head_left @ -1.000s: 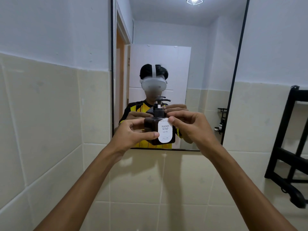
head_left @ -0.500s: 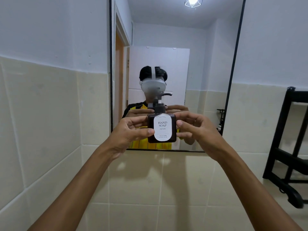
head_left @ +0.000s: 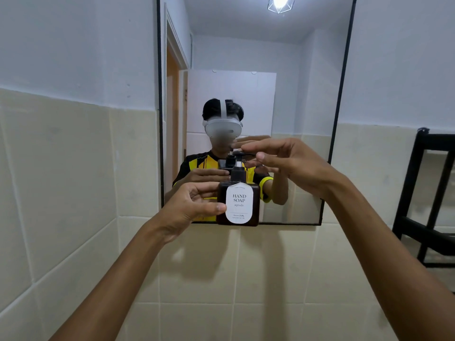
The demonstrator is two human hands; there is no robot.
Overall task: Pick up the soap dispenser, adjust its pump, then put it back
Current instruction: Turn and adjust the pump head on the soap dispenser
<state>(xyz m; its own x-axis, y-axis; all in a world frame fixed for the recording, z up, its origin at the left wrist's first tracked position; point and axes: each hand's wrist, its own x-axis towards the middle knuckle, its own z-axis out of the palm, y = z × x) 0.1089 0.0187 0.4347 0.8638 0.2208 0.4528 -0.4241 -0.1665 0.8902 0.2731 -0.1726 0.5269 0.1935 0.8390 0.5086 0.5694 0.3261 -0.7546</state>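
Left hand (head_left: 190, 207): gripping soap bottle (head_left: 238, 204) body, keeping it upright.
Right hand (head_left: 290, 163): part open, fingertips pinching pump (head_left: 240, 156) head.
Technique: turning pump gently, bracing bottle.

A: Views?
B: One only, head-worn, wide-angle. Looks forward and slightly down along both outstretched forearms toward a tiled wall (head_left: 73, 168) with a black-framed mirror (head_left: 258, 57).
A: Distance?
B: Close. The grip sits near frame centre: left hand (head_left: 189, 207) holds the soap dispenser (head_left: 238, 205) by its side, right hand (head_left: 290, 163) pinches the pump (head_left: 242, 155) just above that grip.
A: Framing around the grip?
B: Mirror directly behind it, mirror's lower edge level with the bottle base. Black rack (head_left: 428, 193) well right of it, cut by the frame edge.
A: Overlap with another view?
B: No second camera. Mirror reflects the person, headset, both hands and bottle from the far side.
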